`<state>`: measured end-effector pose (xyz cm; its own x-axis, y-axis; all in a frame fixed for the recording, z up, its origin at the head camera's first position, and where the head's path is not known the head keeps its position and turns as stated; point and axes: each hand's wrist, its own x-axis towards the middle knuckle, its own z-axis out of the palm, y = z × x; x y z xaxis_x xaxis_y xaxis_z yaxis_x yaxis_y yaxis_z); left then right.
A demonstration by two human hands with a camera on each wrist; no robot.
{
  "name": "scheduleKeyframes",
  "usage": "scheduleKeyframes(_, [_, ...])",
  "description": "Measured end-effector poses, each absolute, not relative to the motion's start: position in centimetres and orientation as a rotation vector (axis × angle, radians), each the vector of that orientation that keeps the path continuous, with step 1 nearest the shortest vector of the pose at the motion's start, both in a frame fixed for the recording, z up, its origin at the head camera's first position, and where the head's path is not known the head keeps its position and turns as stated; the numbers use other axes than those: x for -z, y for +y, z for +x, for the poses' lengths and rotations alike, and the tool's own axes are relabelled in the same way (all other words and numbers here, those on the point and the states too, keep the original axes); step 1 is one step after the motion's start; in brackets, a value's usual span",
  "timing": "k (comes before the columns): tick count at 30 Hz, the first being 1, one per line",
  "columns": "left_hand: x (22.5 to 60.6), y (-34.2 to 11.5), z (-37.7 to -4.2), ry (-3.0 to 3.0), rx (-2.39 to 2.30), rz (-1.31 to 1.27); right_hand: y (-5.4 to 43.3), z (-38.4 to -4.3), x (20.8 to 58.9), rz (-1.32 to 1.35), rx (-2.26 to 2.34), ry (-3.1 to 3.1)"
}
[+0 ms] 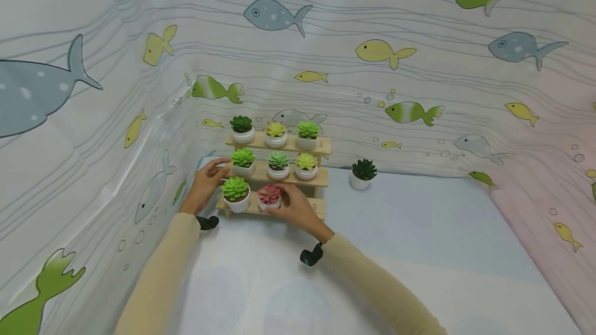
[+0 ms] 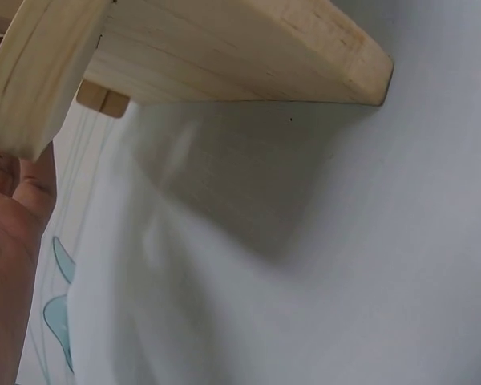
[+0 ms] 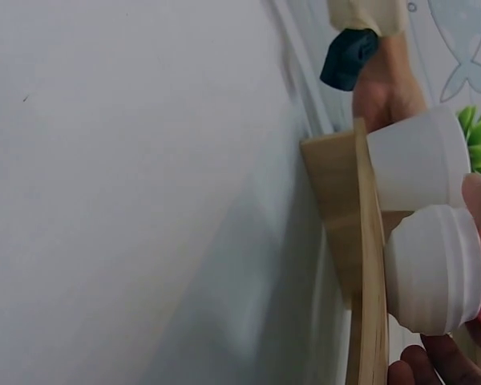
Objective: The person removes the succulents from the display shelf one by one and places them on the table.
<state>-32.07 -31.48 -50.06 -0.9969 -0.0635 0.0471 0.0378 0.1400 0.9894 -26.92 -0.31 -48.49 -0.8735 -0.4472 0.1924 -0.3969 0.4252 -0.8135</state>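
A three-tier wooden plant stand (image 1: 321, 179) holds small potted succulents. On its lowest tier, my right hand (image 1: 295, 208) holds a red succulent (image 1: 269, 195) in a ribbed white pot (image 3: 433, 273), fingers and thumb on either side. The right wrist view shows this pot's base at the shelf board (image 3: 372, 281). My left hand (image 1: 205, 185) grips the left end of the stand around the middle tier; in the left wrist view a plank end (image 2: 40, 72) partly hides its fingers (image 2: 34, 188). Beside the red one stands a green succulent in a white pot (image 1: 238, 203).
Several green and yellow potted succulents line the middle and top tiers, such as a yellow-green one (image 1: 306, 162). A dark green potted succulent (image 1: 363, 173) stands on the pale cloth (image 1: 396, 221) right of the stand. Fish-printed fabric walls (image 1: 335, 97) rise behind and at the left.
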Motion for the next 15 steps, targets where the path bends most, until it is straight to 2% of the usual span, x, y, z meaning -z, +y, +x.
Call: scheduleKeyframes(15, [49.93,-31.24,-32.05,-2.324,1.969,0.007,-0.42,-27.21,48.79,-0.664,1.511,2.568])
